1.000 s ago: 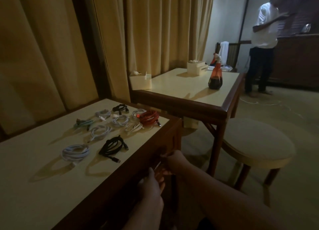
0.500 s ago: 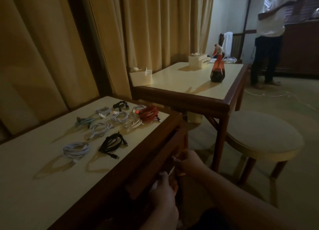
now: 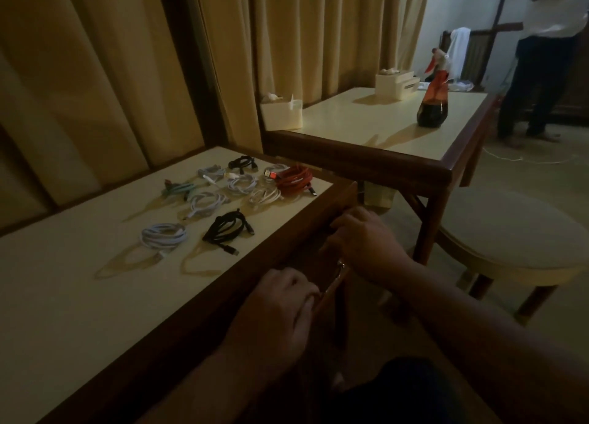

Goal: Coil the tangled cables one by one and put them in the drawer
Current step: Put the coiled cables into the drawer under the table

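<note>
Head camera, dim room: a cream-topped near table point(image 3: 63, 296) with a dark wood edge runs from the near left towards the middle. Ten coiled cables lie on its far part, none in the drawer: two black cables, one nearer point(image 3: 226, 229) and one at the far end point(image 3: 242, 164); one red cable point(image 3: 293, 178) at the right of the group; one teal cable point(image 3: 178, 189) at the left; and six pale ones, though the crowded far cluster is hard to count exactly. A pale bluish coil point(image 3: 164, 235) lies nearest, just left of the nearer black one. The drawer point(image 3: 341, 207) stands partly open along the table's right side, its inside too dark to see. The left hand point(image 3: 280, 309) curls its fingers over the near part of the drawer front; the right hand point(image 3: 360, 242) grasps the same front farther along. Beyond, a second table point(image 3: 366, 117) holds two cream boxes, one at its left corner point(image 3: 282, 114) and one farther back point(image 3: 396, 84), and one spray bottle point(image 3: 432, 105) of dark liquid. One round stool point(image 3: 510, 232) sits to the right. Yellow curtains point(image 3: 318, 41) hang behind. One other person point(image 3: 548, 57) stands at the far right.
</note>
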The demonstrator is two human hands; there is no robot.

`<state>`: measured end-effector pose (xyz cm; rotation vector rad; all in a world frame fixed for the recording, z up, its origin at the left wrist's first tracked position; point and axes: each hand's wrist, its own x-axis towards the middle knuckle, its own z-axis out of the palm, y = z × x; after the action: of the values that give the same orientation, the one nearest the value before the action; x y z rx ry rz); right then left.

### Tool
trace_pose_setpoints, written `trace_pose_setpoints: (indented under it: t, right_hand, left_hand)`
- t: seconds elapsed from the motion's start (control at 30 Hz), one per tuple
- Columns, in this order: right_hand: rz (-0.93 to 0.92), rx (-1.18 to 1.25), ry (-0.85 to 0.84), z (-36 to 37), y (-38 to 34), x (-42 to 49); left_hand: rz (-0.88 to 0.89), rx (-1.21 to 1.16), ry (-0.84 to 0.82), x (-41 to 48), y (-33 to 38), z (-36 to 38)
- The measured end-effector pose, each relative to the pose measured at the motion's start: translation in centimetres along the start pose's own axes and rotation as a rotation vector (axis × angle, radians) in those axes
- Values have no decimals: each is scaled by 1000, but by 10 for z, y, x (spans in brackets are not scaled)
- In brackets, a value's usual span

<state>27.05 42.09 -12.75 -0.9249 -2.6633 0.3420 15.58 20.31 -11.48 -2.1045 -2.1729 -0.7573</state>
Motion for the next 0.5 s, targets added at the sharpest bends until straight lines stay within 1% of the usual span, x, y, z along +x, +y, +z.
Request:
trace_pose_setpoints:
  t: [0.1, 0.17, 0.2, 0.3, 0.37, 0.5]
  right_hand:
    - [-156, -9, -166, -5, -19, 10]
    - [-221, -56, -271, -4, -27, 10]
    - [-227, -76, -313, -4, -27, 9]
    - [-211, -67, -365, -9, -22, 5]
    - [-202, -23, -400, -17, -16, -3]
    - [-127, 106, -486, -37, 11, -37]
  left_hand:
    - [-188, 97, -93, 11, -6, 2]
    - [-311, 85, -172, 15, -2, 9]
    - [-360, 73, -198, 16, 3, 11]
    - [-461, 39, -218, 20, 10, 10]
    - [-511, -72, -258, 23, 14, 6]
    - [-510, -280, -431, 27, 37, 1]
